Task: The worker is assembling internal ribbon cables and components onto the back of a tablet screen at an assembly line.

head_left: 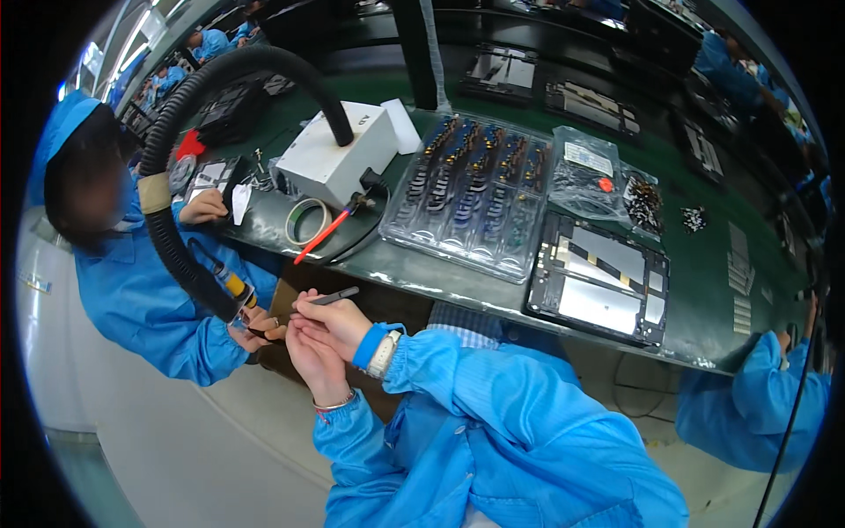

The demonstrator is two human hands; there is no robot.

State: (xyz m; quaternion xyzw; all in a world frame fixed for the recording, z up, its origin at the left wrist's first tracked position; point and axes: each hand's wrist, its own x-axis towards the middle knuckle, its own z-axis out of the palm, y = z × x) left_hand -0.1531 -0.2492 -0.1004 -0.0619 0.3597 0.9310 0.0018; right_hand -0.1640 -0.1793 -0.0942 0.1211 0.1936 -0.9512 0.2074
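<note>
My right hand (327, 322), with a watch on its wrist, grips a thin dark pen-like tool (334, 297) below the table's near edge. My left hand (312, 363), a thin band at its wrist, lies just under it with the fingers curled toward a co-worker's hand (260, 327); whether it holds anything is hidden. The co-worker's hand holds a yellow-handled tool (233, 286) and meets my hands.
The green table (704, 264) carries a clear tray of small parts (466, 189), a dark tablet frame (603, 277), bagged parts (585, 172), a white box (339, 150), a tape roll (306, 220) and a red-tipped tool (324, 233). A black ribbed hose (176, 114) arches over the co-worker in blue on my left.
</note>
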